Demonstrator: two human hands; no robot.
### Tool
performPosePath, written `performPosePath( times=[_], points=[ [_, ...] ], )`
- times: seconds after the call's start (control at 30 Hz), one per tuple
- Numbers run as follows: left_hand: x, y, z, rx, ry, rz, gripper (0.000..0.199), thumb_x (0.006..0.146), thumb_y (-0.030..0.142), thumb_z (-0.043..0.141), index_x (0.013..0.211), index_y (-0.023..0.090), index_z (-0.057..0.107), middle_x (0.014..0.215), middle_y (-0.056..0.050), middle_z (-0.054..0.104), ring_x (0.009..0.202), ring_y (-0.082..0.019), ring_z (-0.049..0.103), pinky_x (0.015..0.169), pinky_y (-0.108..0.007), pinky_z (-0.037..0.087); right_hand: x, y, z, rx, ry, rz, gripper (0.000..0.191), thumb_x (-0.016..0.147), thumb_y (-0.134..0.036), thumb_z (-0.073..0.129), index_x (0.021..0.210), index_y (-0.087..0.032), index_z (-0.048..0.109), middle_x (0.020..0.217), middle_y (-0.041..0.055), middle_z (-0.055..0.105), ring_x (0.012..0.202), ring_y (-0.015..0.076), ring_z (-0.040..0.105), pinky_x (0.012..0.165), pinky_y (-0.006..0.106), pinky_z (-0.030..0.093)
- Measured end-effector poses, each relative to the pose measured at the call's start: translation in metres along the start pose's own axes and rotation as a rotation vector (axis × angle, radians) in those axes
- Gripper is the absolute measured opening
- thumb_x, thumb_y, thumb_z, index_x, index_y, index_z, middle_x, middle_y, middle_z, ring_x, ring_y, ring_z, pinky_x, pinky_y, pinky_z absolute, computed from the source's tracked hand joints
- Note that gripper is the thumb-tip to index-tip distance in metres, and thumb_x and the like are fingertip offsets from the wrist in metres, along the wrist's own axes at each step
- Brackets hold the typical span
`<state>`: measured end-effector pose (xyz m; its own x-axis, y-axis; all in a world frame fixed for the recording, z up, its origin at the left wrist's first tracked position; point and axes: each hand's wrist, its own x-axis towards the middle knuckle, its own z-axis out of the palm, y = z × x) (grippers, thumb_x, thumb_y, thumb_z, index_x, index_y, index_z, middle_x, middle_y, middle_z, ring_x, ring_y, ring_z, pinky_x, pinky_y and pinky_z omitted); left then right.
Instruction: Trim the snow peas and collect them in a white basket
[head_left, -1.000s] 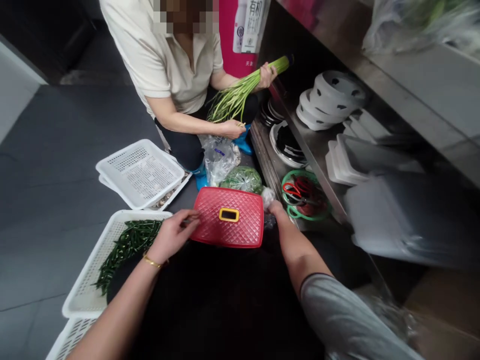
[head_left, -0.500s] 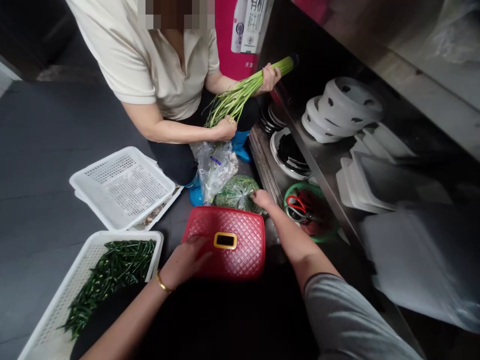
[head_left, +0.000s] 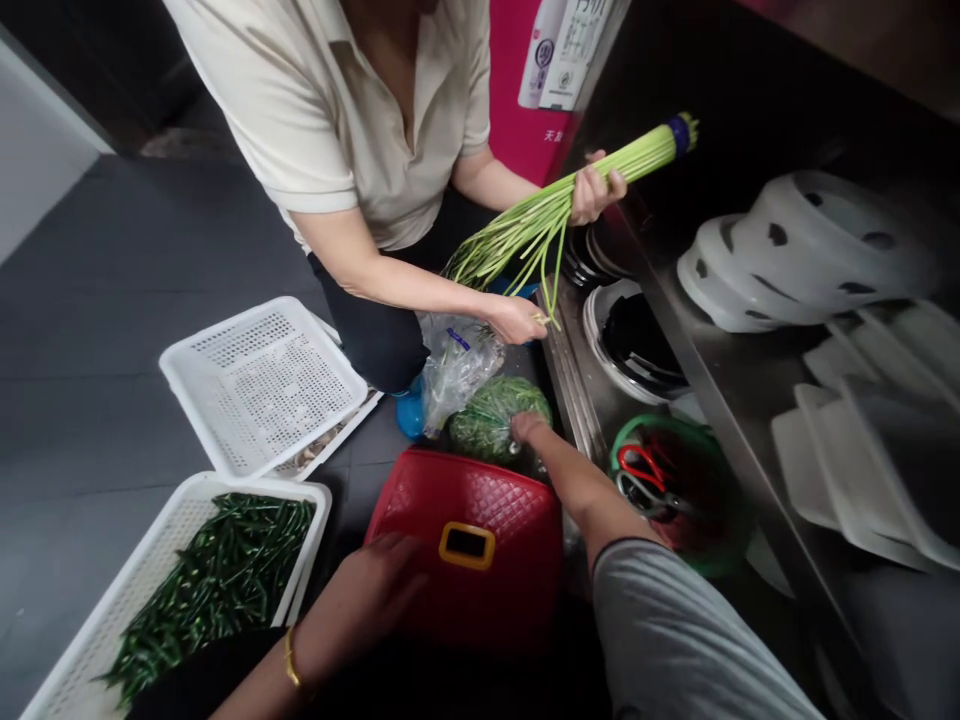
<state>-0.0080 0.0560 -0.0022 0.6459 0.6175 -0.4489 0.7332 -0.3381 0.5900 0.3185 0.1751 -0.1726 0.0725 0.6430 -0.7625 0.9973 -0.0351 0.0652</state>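
Note:
My right hand [head_left: 529, 428] reaches forward, its fingers closed on the top of a clear plastic bag of greens [head_left: 487, 425] on the floor. My left hand [head_left: 379, 590], with a gold bracelet at the wrist, lies over the left side of a red quilted box [head_left: 510, 520] that has a yellow-framed dark window. Its fingers are stretched out and hold nothing. Behind the greens lies another crumpled clear bag [head_left: 461, 370] with a blue mark.
Opposite me a person [head_left: 405, 130] holds a bunch of long green stems [head_left: 592, 190]. At left stand a basket [head_left: 120, 590] of green chillies and a white perforated tray [head_left: 270, 390]. A green basin [head_left: 675, 500] with red-handled scissors and shelves of dishes are at right.
The view has shifted. My right hand stays at the bag of greens and my left at the red box. The other person's lower hand has drawn a few stems away from the bunch.

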Motion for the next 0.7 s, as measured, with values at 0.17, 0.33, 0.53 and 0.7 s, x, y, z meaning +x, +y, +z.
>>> performPosePath(
  times=[0.17,0.33,0.53,0.7],
  points=[
    [-0.004,0.005,-0.005,0.022,0.007,0.015,0.03,0.088,0.028,0.046,0.113,0.021,0.06,0.112,-0.009,0.066,0.1,-0.025,0.064,0.087,-0.038,0.05,-0.011,0.025,-0.03,-0.03,0.024,0.032,0.032,0.092,-0.037,0.054,0.111,-0.012,0.06,0.112,0.0106,0.062,0.099,0.0196,0.061,0.086,0.038,0.05],
    [-0.013,0.008,-0.008,0.047,0.018,0.034,0.031,0.088,0.027,0.045,0.114,0.018,0.059,0.109,-0.011,0.066,0.099,-0.026,0.063,0.086,-0.038,0.049,-0.058,0.062,-0.067,-0.089,0.116,0.069,0.036,0.089,-0.036,0.051,0.108,-0.01,0.068,0.11,0.0193,0.066,0.101,0.0247,0.063,0.078,0.027,0.048],
    [-0.018,0.01,-0.002,0.096,0.105,0.049,0.029,0.089,0.031,0.044,0.109,0.017,0.059,0.102,-0.011,0.067,0.098,-0.026,0.063,0.085,-0.037,0.048,-0.115,0.031,-0.118,-0.195,0.262,-0.043,0.037,0.084,-0.042,0.052,0.105,-0.018,0.071,0.107,0.0141,0.069,0.102,0.0246,0.063,0.077,0.026,0.046],
    [-0.027,0.005,0.002,0.174,0.199,-0.047,0.032,0.085,0.028,0.048,0.112,0.014,0.057,0.109,-0.016,0.062,0.104,-0.029,0.059,0.088,-0.04,0.046,-0.189,0.019,-0.165,-0.304,0.386,-0.005,0.034,0.083,-0.037,0.051,0.101,-0.017,0.072,0.097,0.0145,0.07,0.094,0.0266,0.064,0.067,0.027,0.044]
  ],
)
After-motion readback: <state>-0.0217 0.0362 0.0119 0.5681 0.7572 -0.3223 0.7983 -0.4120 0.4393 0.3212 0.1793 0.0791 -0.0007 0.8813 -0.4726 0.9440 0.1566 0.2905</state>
